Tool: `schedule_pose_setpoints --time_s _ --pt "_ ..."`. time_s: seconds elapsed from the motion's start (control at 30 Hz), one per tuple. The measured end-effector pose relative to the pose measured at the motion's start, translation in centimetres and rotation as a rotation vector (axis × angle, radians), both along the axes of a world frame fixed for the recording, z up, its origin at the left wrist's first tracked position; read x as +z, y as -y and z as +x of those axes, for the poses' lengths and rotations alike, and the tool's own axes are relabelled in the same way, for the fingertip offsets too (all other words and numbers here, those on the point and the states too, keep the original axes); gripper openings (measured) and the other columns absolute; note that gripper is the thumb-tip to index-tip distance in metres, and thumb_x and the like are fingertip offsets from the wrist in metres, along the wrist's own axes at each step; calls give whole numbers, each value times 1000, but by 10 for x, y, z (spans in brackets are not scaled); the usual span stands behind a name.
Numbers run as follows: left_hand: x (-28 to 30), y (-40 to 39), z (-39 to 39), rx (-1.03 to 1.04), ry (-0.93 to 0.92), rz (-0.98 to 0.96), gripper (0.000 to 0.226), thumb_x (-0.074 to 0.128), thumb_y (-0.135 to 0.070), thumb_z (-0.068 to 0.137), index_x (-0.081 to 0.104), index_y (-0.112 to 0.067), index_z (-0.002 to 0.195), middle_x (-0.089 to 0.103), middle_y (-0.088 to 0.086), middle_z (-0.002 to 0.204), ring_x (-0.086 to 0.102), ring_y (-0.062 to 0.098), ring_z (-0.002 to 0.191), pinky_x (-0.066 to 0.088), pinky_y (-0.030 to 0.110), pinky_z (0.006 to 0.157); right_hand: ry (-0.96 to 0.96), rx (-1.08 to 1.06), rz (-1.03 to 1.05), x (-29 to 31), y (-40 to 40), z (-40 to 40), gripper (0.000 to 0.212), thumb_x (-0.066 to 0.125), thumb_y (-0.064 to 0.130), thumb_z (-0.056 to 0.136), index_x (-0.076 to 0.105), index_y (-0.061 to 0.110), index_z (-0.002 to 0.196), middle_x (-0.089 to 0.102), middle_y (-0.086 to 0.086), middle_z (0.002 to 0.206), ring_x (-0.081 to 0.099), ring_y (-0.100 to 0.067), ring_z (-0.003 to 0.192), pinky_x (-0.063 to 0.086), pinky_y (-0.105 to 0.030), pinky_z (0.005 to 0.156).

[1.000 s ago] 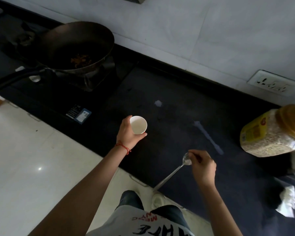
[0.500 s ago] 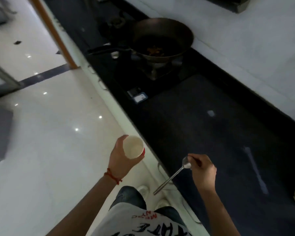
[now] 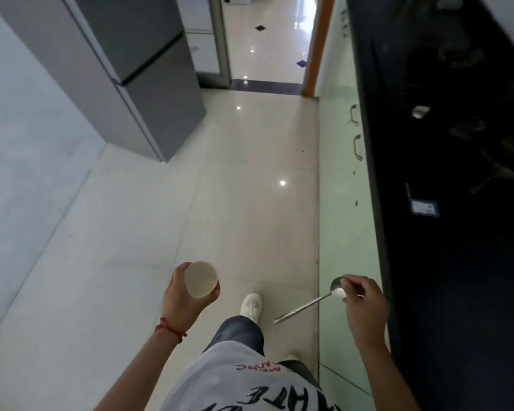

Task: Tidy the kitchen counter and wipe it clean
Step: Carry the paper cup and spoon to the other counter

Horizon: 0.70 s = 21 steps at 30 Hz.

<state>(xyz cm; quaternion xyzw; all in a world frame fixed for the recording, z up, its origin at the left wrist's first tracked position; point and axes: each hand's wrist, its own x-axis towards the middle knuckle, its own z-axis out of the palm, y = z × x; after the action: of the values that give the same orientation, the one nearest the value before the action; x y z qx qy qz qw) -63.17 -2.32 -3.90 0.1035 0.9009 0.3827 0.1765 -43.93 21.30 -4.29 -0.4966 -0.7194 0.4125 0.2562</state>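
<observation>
My left hand (image 3: 180, 299) grips a small white paper cup (image 3: 201, 279), its mouth facing up toward me, held over the pale tiled floor. My right hand (image 3: 364, 304) pinches a metal spoon (image 3: 309, 304) by its bowl end, the handle pointing down and left. Both hands are off the dark kitchen counter (image 3: 457, 262), which runs along the right side of the view. The right hand hovers by the counter's front edge.
A grey fridge (image 3: 137, 72) stands at the upper left. A doorway (image 3: 267, 40) opens at the top centre. Pale green cabinet fronts with metal handles (image 3: 357, 145) line the counter's side. A dark stove area (image 3: 469, 126) sits on the counter farther on. My white shoe (image 3: 251, 304) shows on the floor.
The view has swung left from the counter to the floor and doorway. Both hands, still holding the cup and the spoon, have left the countertop; the wok and jar are out of sight.
</observation>
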Motion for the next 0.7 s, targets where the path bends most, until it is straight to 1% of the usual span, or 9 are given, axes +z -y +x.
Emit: schedule_pose_setpoints --time_s 0.03,0.1,0.13,0.17,0.23,0.33,0.43,0.6,0.7 --pt "-2 9 -8 37 21 -10 80 85 -28 55 42 -12 121 57 7 116 50 18 94 40 29 76 -3 16 13 0 0 -12 8 64 -1 80 69 4 86 60 6 78 63 -23 80 54 -30 69" --pt "-7 24 -26 105 53 -16 89 80 -43 46 43 -11 121 56 5 111 49 19 92 39 30 75 15 43 31 -1 0 -37 8 64 -2 79 69 2 85 61 1 78 61 -20 77 49 -15 68" --pt "-9 29 -37 134 64 -15 92 76 -47 43 43 -11 121 54 4 109 48 19 91 39 30 74 25 52 29 -2 -2 -50 8 64 -2 79 69 2 84 62 0 79 60 -19 76 46 -11 68" --pt "-13 32 -48 151 71 -18 90 77 -45 45 43 -10 121 54 4 110 48 20 91 39 31 74 35 59 25 -5 -5 -62 9 64 -2 79 69 3 85 62 -1 79 59 -19 76 45 -11 68" --pt "-20 34 -73 166 79 -42 81 84 -29 55 43 -9 121 56 10 114 47 20 91 39 31 74 65 53 12 -10 -14 -88 9 64 -1 79 69 4 85 61 -1 79 59 -20 77 45 -12 69" --pt "-26 23 -118 142 99 -46 82 83 -27 53 43 -8 122 55 10 115 48 20 91 39 30 74 106 29 0 -16 -27 -132 10 62 -2 80 69 3 86 61 -4 80 57 -21 77 39 -2 68" --pt "-25 -5 -173 91 95 -40 75 83 -18 60 43 -7 122 54 9 115 50 21 94 38 28 76 134 7 -31 -19 -42 -179 10 61 -2 80 68 3 86 62 -6 82 56 -20 76 36 3 68" --pt "-5 -73 -257 -83 28 26 76 83 -26 61 42 -10 123 46 -4 110 46 14 95 37 24 77 151 -47 -84 -19 -72 -236 8 63 3 81 67 6 87 63 -7 83 58 -22 77 39 2 68" --pt "2 -119 -301 -113 5 72 80 83 -30 60 41 -8 125 44 -5 110 45 13 96 37 22 78 156 -119 -100 -21 -97 -262 6 64 6 81 67 9 85 64 -7 83 61 -25 76 39 1 68"
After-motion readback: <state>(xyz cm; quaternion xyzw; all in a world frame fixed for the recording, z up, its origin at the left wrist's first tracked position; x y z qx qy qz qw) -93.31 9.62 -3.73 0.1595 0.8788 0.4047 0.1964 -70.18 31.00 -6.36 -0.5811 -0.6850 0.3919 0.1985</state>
